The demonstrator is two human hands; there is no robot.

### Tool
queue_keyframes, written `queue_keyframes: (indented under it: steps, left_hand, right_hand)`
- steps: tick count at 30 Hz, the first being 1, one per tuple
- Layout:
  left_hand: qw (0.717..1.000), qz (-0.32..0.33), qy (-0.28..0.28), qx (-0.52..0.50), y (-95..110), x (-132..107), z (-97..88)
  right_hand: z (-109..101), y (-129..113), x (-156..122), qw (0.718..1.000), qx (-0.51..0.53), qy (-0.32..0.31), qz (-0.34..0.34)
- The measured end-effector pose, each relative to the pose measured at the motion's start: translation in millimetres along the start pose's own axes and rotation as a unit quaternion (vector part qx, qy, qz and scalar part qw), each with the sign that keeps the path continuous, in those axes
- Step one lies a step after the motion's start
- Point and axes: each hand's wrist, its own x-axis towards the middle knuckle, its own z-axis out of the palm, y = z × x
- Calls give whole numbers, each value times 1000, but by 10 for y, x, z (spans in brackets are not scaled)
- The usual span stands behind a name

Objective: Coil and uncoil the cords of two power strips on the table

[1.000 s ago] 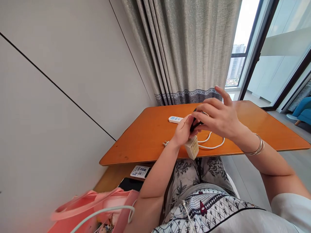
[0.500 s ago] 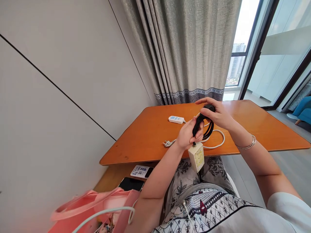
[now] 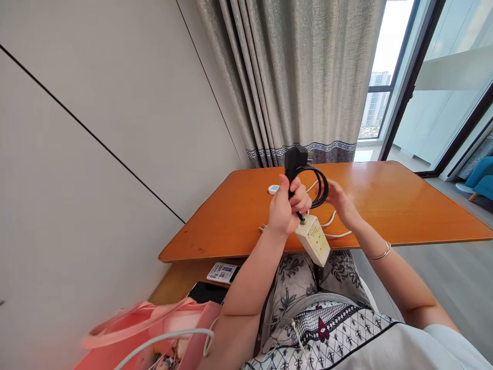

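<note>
Black plug (image 3: 296, 158) has swung left and up, away from the right hand (image 3: 342, 205) | left hand (image 3: 285, 208) grips its cable (image 3: 324, 191), cream box (image 3: 315, 239) hanging above the lap (image 3: 296, 275) | right hand beside cable loops, hold unclear | left apparently bears the load.

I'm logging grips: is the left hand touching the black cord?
Touching. The head view shows the left hand closed around part of the looped black cord, below the black plug, with no gap between hand and cord.
</note>
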Motion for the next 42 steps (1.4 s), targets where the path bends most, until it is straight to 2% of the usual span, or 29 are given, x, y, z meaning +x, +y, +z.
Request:
queue_keyframes:
  steps: [2,4,6,8,10,11,14,16,17,19,22,24,27,32,37,39,42]
  left_hand:
    - [999,38,19,-17,75,7,6]
    - [997,68,33,-14,136,24,-14]
    - [994,95,48,4,182,54,-63]
    - [990,120,64,28,214,97,-135]
    - [987,133,76,51,228,151,-221]
    - [986,132,80,62,226,181,-265]
    - [987,97,87,93,186,266,-389]
    - [990,55,82,104,145,306,-458]
    - [991,30,74,104,127,317,-488]
    - [994,-22,52,92,102,324,-535]
    - [994,-97,26,48,85,302,-559]
    - [991,-128,23,14,69,279,-545]
    - [990,-137,28,-14,23,252,-513]
    - [986,-164,24,-3,-50,262,-569]
    - [981,-192,15,-12,-78,305,-661]
    - [981,-194,16,-9,-96,314,-664]
    - [981,-189,28,27,-144,331,-660]
  right_hand:
    - [90,204,-222,988,48,-140,50]
    - [153,290,-395,956,67,-269,94]
    - [159,262,-490,936,44,-331,107]
    - [104,153,-519,945,-44,-311,93]
    - [6,-3,-517,951,-190,-236,55]
    - [-49,-90,-515,942,-273,-194,29]
    - [-194,-357,-519,875,-471,-93,-63]
    - [-262,-520,-514,835,-532,-33,-132]
    - [-287,-592,-501,826,-538,-4,-169]
    - [-323,-699,-445,835,-498,39,-229]
    - [-334,-736,-287,910,-325,49,-253]
    - [-313,-675,-157,955,-192,37,-224]
    - [-262,-520,23,989,-50,11,-137]
    - [-235,-349,214,994,98,-50,-25]
    - [-249,-314,291,986,134,-99,30]
    - [-234,-297,301,984,146,-94,45]
    - [-199,-262,297,981,175,-49,73]
